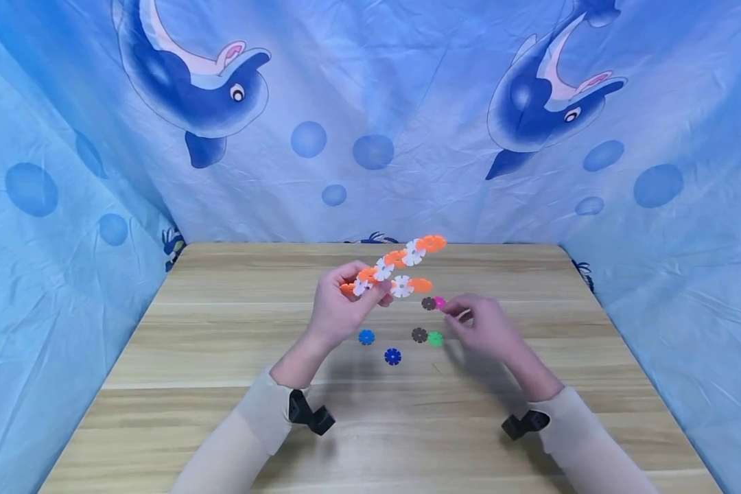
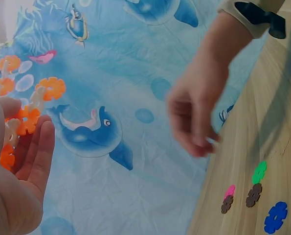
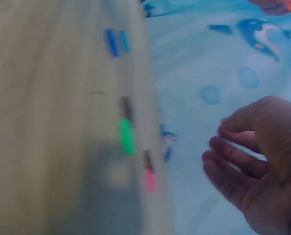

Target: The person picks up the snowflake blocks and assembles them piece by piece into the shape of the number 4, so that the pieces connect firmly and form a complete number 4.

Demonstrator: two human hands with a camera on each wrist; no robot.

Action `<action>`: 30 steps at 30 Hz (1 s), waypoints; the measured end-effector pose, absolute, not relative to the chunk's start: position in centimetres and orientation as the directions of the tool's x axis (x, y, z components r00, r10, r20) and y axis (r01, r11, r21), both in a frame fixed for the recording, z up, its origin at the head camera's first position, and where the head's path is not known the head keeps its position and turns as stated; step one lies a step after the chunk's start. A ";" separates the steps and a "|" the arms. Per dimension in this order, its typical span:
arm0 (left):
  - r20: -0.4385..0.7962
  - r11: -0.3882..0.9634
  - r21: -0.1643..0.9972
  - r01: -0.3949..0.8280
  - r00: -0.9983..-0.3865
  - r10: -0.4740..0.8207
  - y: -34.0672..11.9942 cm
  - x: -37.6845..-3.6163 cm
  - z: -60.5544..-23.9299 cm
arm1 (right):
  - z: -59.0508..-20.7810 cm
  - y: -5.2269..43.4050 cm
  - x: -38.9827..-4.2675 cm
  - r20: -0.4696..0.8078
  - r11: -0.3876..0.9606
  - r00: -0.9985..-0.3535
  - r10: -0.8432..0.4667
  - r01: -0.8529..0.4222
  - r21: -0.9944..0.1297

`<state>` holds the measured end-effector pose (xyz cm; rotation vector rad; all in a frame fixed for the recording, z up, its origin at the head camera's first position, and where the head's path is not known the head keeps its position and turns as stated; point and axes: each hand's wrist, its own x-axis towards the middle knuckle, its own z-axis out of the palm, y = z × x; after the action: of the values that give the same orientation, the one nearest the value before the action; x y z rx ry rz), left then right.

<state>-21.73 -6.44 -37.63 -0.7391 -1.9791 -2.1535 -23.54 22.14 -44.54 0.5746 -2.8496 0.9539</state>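
Observation:
My left hand [image 1: 339,307] holds a branching chain of orange and white notched flower discs [image 1: 413,252] above the table. Thumb and fingers pinch it near its left end, and two arms of discs reach out to the right. My right hand [image 1: 484,326] hovers over the table to the right, its fingers loosely bent. Between those fingertips [image 3: 213,166] no disc shows in the right wrist view. In the head view, a pink disc [image 1: 440,302] beside a brown disc [image 1: 429,303] appears just left of that hand. A green disc [image 1: 435,339] touches another brown disc [image 1: 419,335].
A light blue disc [image 1: 366,337] and a dark blue disc [image 1: 392,356] lie on the wooden table [image 1: 222,343], left of the brown and green pair. Blue cloth [image 1: 407,199] printed with dolphins hangs behind the table and along both sides.

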 end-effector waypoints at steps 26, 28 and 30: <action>0.474 -0.171 0.878 0.447 -0.861 0.183 -6.1 -21.5 -38.0 | -48.8 21.2 -24.2 -0.003 0.787 -0.932 -0.363 -0.305 -0.537; 0.482 -0.166 0.874 0.456 -0.854 0.193 -6.1 -21.5 -38.0 | -48.4 21.5 -24.2 0.005 0.748 -0.932 -0.362 -0.294 -0.595; 0.488 -0.161 0.872 0.463 -0.848 0.207 -6.1 -21.6 -38.1 | -47.7 21.8 -24.3 0.052 0.711 -0.937 -0.346 -0.298 -0.637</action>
<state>-21.55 -6.11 -38.06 -0.7758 -1.9087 -2.1290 -24.26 21.79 -47.66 0.5603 -2.9715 1.0865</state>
